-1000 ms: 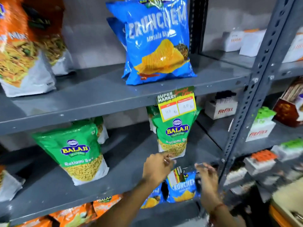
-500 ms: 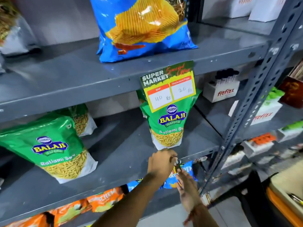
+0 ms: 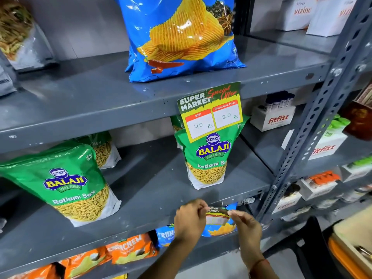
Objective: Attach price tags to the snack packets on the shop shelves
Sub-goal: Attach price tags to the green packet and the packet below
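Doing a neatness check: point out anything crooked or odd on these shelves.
The yellow-and-green paper price tag on the upper grey metal shelf edge hangs tilted, right side higher, and covers the top of the green Balaji sev packet below. Nothing looks spilled or torn.

The grey shelf (image 3: 84, 97) looked like painted metal, matt, with small chips and pale specks along its front lip. To its right, the slotted upright (image 3: 314, 125) was the same dull grey metal, punched with holes. On the shelf, the blue chips bag (image 3: 181, 37) was glossy plastic film that caught glare. Hanging from the shelf's lip, the price tag (image 3: 210, 111) looked like smooth printed paper or card with matt white boxes. Below the shelf, the green Balaji packets (image 3: 66, 178) were shiny, crinkled plastic. Further right, the white fitfizz boxes (image 3: 273, 117) looked like matt cardboard.
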Motion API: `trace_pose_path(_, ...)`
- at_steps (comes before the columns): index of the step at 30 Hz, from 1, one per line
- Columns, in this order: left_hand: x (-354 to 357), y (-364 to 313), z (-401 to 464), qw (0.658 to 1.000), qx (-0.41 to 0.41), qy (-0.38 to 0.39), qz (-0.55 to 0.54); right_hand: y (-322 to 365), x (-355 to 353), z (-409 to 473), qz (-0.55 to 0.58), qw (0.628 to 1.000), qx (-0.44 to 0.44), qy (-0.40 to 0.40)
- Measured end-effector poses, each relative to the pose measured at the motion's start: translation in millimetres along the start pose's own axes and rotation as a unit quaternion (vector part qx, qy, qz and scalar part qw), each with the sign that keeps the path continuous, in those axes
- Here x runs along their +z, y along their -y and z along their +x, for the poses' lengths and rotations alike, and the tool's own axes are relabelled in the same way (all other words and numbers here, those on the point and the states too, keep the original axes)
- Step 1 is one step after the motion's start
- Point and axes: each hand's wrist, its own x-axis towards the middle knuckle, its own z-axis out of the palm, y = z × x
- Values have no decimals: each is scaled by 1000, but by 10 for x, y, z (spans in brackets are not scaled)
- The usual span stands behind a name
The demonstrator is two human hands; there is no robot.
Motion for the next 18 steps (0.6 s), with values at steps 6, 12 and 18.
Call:
trace_pose_path(6, 51, 58, -123, 998, -61, -16, -21, 159, 33, 155, -169, 981, -96, 0)
trace_pose_path(12, 100, 73, -81, 994, -101, -40, -17, 139, 150, 275, -216, 970, -110, -11)
trace_pose_path(18, 74, 78, -92, 989, -125, -54, -53, 201, 151, 261, -237, 956, -145, -91)
